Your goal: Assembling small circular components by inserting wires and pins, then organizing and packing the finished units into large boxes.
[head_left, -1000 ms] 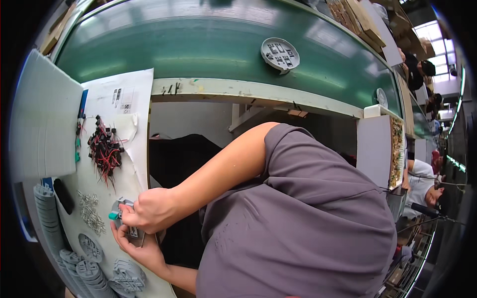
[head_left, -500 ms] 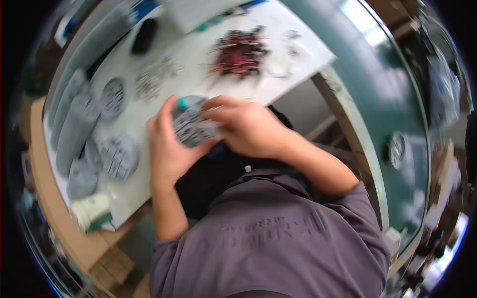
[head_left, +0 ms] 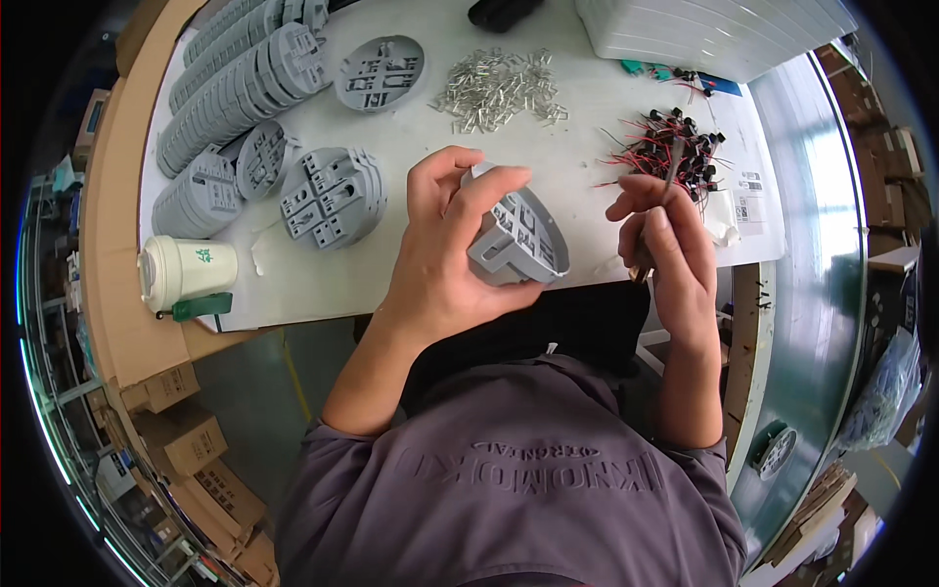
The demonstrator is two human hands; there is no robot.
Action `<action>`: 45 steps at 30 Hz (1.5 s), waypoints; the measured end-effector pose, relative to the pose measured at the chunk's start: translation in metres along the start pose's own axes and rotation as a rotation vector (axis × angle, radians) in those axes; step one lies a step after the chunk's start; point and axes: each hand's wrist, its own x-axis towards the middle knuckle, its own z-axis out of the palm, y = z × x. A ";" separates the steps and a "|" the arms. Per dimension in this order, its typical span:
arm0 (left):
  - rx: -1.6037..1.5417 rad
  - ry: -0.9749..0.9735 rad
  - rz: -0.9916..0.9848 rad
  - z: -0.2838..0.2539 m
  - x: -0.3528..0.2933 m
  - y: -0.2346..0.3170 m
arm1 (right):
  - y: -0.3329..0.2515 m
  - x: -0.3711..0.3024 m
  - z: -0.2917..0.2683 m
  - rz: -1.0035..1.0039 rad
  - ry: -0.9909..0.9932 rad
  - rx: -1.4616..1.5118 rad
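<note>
1. My left hand [head_left: 445, 249] is clamped on a grey plastic disc part [head_left: 516, 238], fingers curled over its top rim and thumb beneath. It is held tilted just above the near edge of the white table [head_left: 323, 284], slotted face toward me.
2. My right hand [head_left: 675, 249] is pinched shut on a thin metal tool [head_left: 657, 210], its tip pointing up toward the pile of red-wired black components [head_left: 675, 147].
3. Handling, as I judge it: the disc looks like stiff moulded plastic, light, with a matte face, so not slippery. The ribs and slots look sturdy; thin inner walls might chip if squeezed hard. The rim is the best hold, as the hand has it now, leaving the slotted face free.
4. The wired components look light and tangle-prone. I would lift one by its black body rather than its lead.
5. Around the work: stacked grey discs [head_left: 225, 88] at far left, a few loose ones [head_left: 333, 196] nearer, a heap of small metal pins [head_left: 499, 88], a lidded paper cup [head_left: 186, 274], and a white ribbed tray [head_left: 714, 34] at top right.
6. Hard to make out: the tool's tip blends into the wire pile, so I cannot tell whether it touches anything. The disc's underside is hidden by my palm. Whether any pins already sit in the slots is too small to read. The fisheye bends the table edge.
</note>
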 end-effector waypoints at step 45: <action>0.012 0.056 -0.154 0.023 -0.004 -0.004 | -0.027 0.021 0.022 -0.349 -0.446 -1.392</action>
